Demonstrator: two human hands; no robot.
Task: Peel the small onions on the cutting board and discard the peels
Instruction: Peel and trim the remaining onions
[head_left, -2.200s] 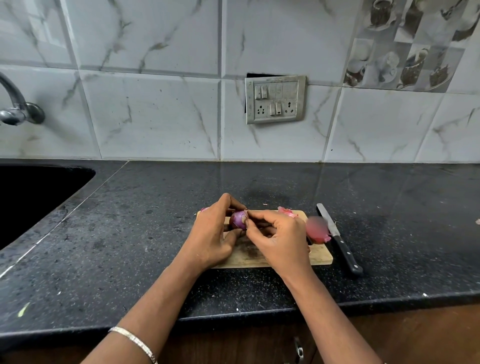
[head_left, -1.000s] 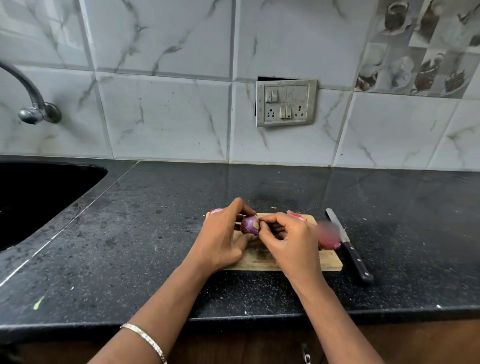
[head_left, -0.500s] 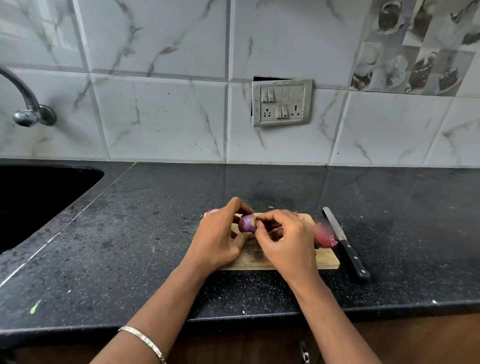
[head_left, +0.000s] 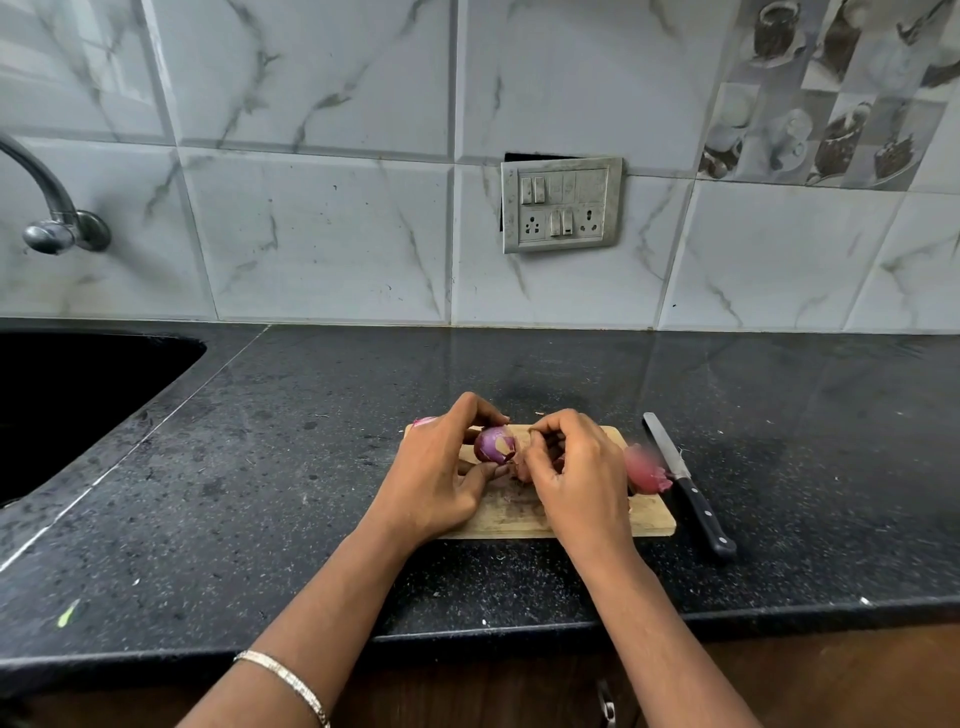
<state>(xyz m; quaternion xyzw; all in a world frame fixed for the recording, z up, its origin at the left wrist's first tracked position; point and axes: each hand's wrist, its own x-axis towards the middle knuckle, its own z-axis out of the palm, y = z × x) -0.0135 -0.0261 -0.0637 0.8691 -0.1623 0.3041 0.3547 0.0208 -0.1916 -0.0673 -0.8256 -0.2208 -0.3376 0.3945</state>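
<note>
A small purple onion (head_left: 494, 444) is held just above the wooden cutting board (head_left: 644, 517) by my left hand (head_left: 434, 475), fingers curled over its top and thumb under it. My right hand (head_left: 579, 475) is right beside the onion, its fingertips curled and pinching at the peel on the onion's right side. A patch of pale flesh shows where skin has come off. Another pink onion (head_left: 644, 470), blurred, lies at the board's right edge. A bit of pink peel (head_left: 423, 422) peeks out behind my left hand.
A black-handled knife (head_left: 688, 486) lies on the dark counter just right of the board. A black sink (head_left: 78, 400) with a tap (head_left: 52, 218) is at the far left. A switch plate (head_left: 561, 205) is on the tiled wall behind.
My right hand has drawn slightly away from the onion, and more of the onion's side shows, with a pale patch. The left hand keeps its hold.
</note>
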